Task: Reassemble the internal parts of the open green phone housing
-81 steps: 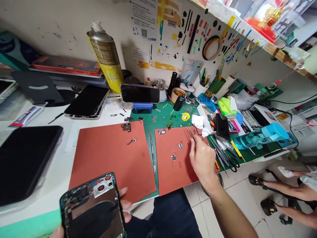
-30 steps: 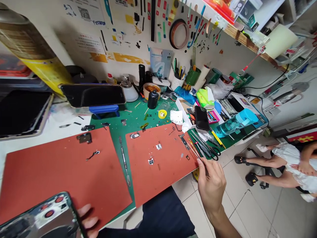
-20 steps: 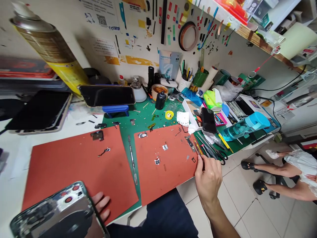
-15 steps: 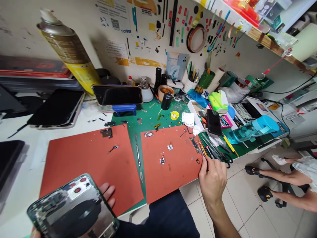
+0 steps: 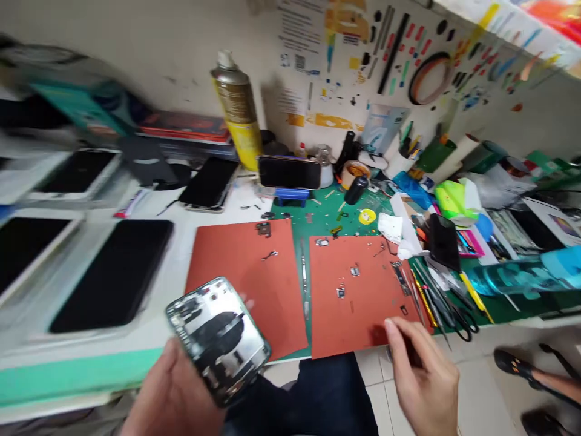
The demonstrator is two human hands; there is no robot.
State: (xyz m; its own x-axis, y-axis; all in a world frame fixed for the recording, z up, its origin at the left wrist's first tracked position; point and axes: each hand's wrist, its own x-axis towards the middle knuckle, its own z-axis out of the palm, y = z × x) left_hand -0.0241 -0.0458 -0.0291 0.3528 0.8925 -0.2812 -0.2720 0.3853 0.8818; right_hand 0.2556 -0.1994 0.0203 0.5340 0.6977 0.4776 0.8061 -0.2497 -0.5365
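Note:
My left hand [image 5: 175, 387] grips an opened phone housing [image 5: 204, 309] by its lower left side, tilted with its inner face toward me. Inside it are a dark round pad, a silvery back and small parts along the edges. My right hand [image 5: 424, 372] hovers at the front edge of the right red mat [image 5: 331, 333], fingers loosely curled and apart, with nothing visible in them. Just beyond it lie a small circuit board [image 5: 400, 278], a small dark frame [image 5: 403, 310] and slim tools, among them a yellow-handled screwdriver [image 5: 422, 297]. Motion blurs both hands.
Small phone parts lie on both mats, including the left red mat [image 5: 281, 297]. A metal pry tool [image 5: 304, 278] lies between them. Scissors [image 5: 465, 324] and a water bottle [image 5: 508, 275] are at right. Phones, one a black phone [image 5: 113, 272], lie at left. A spray can [image 5: 238, 115] stands behind.
The view has swung left. My right hand has drawn back from the slim tools and its fingers have parted. The phone housing has moved up and toward the mats in my left hand.

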